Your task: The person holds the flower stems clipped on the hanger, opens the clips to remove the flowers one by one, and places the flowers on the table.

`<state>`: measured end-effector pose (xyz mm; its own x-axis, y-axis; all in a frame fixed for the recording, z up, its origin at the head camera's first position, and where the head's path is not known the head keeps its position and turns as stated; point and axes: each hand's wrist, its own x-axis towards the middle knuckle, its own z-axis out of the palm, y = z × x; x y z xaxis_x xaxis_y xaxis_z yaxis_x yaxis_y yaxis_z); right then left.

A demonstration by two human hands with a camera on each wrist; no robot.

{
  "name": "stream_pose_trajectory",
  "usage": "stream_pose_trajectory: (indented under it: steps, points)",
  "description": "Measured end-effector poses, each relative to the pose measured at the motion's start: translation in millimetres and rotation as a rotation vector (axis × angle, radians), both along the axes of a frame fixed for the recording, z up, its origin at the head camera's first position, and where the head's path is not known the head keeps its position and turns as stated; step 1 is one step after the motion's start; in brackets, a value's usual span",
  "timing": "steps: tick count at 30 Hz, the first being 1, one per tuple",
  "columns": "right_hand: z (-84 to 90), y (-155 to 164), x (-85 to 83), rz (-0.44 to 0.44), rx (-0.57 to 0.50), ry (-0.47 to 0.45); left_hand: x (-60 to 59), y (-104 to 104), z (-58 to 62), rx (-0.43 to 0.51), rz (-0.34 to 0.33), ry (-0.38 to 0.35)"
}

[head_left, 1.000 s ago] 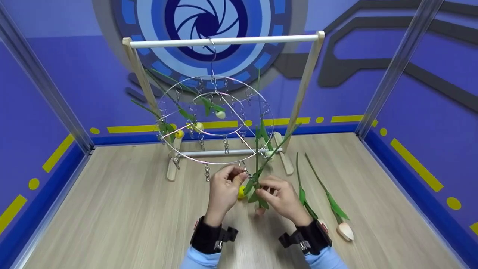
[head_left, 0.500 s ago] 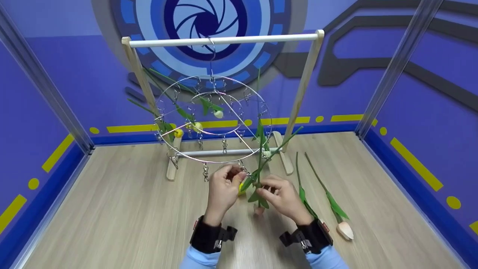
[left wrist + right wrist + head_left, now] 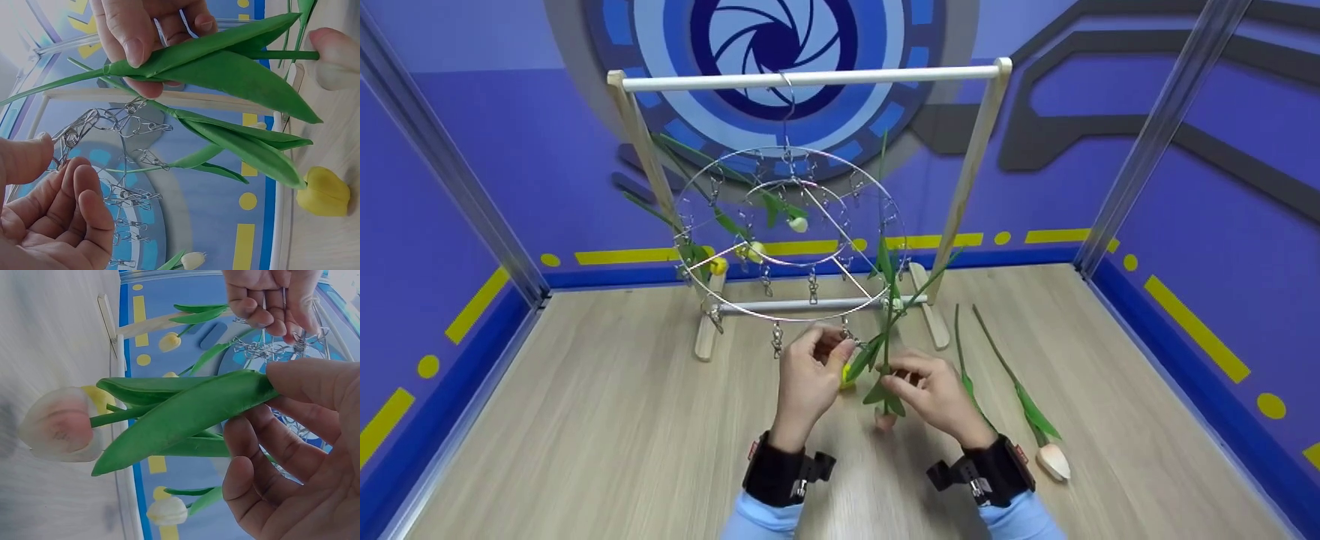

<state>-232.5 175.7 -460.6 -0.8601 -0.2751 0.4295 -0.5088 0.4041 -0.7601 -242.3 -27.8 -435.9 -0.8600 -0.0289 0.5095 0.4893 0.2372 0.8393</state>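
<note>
My left hand (image 3: 810,379) pinches a wire clip (image 3: 70,136) at the front of a round metal clip hanger (image 3: 791,319). My right hand (image 3: 934,397) holds an artificial tulip with a pale pink bloom (image 3: 59,424), thumb and fingers on the stem by its green leaves (image 3: 225,73). The bloom points down and the stem rises past the hanger's right side. Between the hands, behind the held tulip, a yellow tulip (image 3: 323,191) hangs bloom down, its stem slanting up to the right. The pink tulip's stem is close to the pinched clip, apart from it.
A wooden stand (image 3: 825,77) carries the hanger by its hook. A yellow tulip (image 3: 719,265), a cream tulip (image 3: 755,251) and a white tulip (image 3: 798,224) hang at its left and back. Right of my hand, a pale tulip (image 3: 1051,463) and another green stem (image 3: 967,390) lie on the table.
My right hand has shifted slightly right with the pink tulip, whose stem stands a little farther right. The hanger has risen slightly; my left hand keeps its pinch on the clip.
</note>
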Motion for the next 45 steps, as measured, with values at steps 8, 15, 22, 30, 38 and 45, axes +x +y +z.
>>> stream_pose_trajectory:
  steps: [8,15,22,30,38,45]
  points:
    - [1.4,5.4,-1.6,0.026,-0.018,0.002,-1.5,0.8,-1.1,0.025,0.008,-0.008]
    - [4.3,9.2,-2.0,0.03,-0.023,0.01,-3.8,0.1,-3.3,0.038,0.022,-0.03]
    - [6.4,15.7,-1.5,0.013,-0.016,0.007,-3.6,-2.5,-3.3,0.017,0.036,-0.031]
    - [11.3,29.5,-2.6,-0.007,-0.008,0.011,-2.8,-3.6,-3.5,-0.034,0.052,-0.005]
    - [21.0,37.8,3.6,-0.021,-0.018,0.012,6.8,-8.4,0.8,-0.117,0.098,0.054]
    - [22.3,40.5,6.5,-0.04,-0.009,0.083,17.5,-12.8,0.9,-0.194,0.129,0.087]
